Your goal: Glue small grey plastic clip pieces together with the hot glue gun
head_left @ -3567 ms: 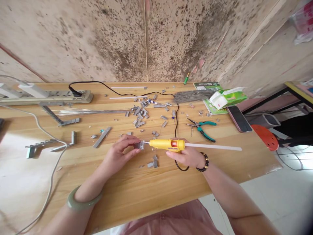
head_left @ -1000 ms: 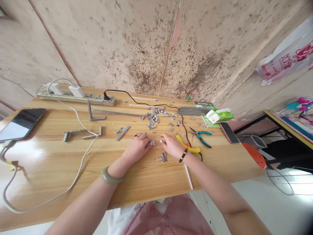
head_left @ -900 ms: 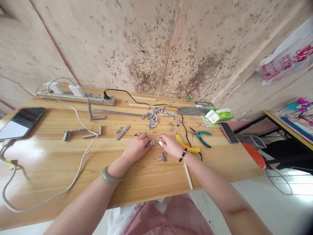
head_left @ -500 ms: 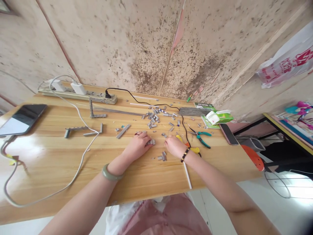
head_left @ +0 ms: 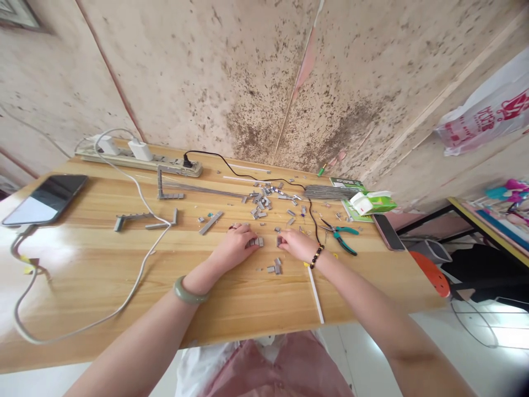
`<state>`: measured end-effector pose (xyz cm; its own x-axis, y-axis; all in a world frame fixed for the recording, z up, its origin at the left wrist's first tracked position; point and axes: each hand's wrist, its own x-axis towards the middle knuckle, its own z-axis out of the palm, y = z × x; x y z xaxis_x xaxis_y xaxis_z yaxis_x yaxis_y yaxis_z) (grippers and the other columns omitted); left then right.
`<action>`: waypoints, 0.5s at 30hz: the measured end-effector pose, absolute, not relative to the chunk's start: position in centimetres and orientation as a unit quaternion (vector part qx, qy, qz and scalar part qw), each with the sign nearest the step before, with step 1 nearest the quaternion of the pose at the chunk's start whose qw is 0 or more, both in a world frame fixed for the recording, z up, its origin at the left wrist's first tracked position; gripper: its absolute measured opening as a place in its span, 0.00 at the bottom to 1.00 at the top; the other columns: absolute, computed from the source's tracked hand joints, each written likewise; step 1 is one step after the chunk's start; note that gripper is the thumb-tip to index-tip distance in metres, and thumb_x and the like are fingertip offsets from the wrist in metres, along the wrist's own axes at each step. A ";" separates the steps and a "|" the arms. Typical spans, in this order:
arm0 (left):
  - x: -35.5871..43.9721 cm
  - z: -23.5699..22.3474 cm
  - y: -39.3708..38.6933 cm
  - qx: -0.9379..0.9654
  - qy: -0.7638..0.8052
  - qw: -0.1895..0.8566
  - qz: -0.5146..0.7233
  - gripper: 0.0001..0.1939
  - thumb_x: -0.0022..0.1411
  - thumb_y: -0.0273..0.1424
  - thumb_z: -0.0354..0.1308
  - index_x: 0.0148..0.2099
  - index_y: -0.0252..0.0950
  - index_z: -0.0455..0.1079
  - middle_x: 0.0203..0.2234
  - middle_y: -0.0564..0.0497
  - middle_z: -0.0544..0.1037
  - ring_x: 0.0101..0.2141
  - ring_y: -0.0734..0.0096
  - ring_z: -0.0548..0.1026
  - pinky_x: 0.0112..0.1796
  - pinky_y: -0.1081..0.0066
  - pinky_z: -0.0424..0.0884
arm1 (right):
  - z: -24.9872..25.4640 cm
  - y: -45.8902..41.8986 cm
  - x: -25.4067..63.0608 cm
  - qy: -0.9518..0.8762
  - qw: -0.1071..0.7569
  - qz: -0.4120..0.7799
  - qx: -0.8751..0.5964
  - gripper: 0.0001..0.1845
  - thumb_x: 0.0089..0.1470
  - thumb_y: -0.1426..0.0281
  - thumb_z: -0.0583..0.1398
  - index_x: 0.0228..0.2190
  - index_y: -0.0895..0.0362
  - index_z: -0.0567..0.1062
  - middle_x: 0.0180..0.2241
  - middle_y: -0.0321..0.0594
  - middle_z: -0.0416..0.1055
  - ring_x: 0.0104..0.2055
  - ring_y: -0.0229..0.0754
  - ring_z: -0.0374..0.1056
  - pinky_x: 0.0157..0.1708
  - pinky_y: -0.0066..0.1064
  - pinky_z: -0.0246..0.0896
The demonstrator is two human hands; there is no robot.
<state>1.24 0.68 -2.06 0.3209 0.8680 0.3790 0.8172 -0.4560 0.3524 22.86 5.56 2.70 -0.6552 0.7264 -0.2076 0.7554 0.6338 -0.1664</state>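
Observation:
My left hand rests on the table with its fingers closed around a short row of small grey blocks. The row's right end sticks out past the fingertips. A little to the right, my right hand pinches a small grey block, apart from the row. Nearer to me lie a few loose grey pieces. Behind the hands is a scattered pile of grey pieces. Under my right wrist a yellow tool is mostly hidden.
Teal-handled pliers lie right of my right hand, near a black cord. A bundle of thin wires and a tissue pack stand behind. Grey L-shaped assemblies, a white cable and a tablet are on the left.
My right hand has come slightly closer to me, and a small grey block now shows in its fingers. The left hand keeps its hold on the row. The view has shifted slightly.

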 end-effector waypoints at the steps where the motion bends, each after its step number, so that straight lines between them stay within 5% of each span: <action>1: 1.2 -2.1 0.7 0.811 0.520 0.049 0.263 0.08 0.58 0.32 0.60 0.39 0.35 0.75 0.34 0.45 0.74 0.39 0.59 0.71 0.43 0.61 0.67 | 2.6 5.6 22.6 0.903 0.054 -0.122 0.408 0.04 0.56 0.73 0.60 0.35 0.58 0.75 0.34 0.40 0.71 0.37 0.38 0.69 0.35 0.26 0.56; 15: 1.3 -1.8 0.5 0.808 0.527 0.067 0.254 0.07 0.58 0.30 0.60 0.39 0.34 0.75 0.34 0.44 0.73 0.39 0.58 0.70 0.42 0.61 0.67 | 1.9 5.4 20.5 0.908 0.016 -0.143 0.393 0.07 0.57 0.71 0.60 0.39 0.57 0.75 0.38 0.41 0.71 0.40 0.40 0.68 0.38 0.28 0.57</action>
<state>1.30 0.52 -1.82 0.3159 0.8861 0.3391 0.8178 -0.4355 0.3761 20.49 5.37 1.94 -0.6904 0.7094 -0.1417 0.7186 0.6500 -0.2473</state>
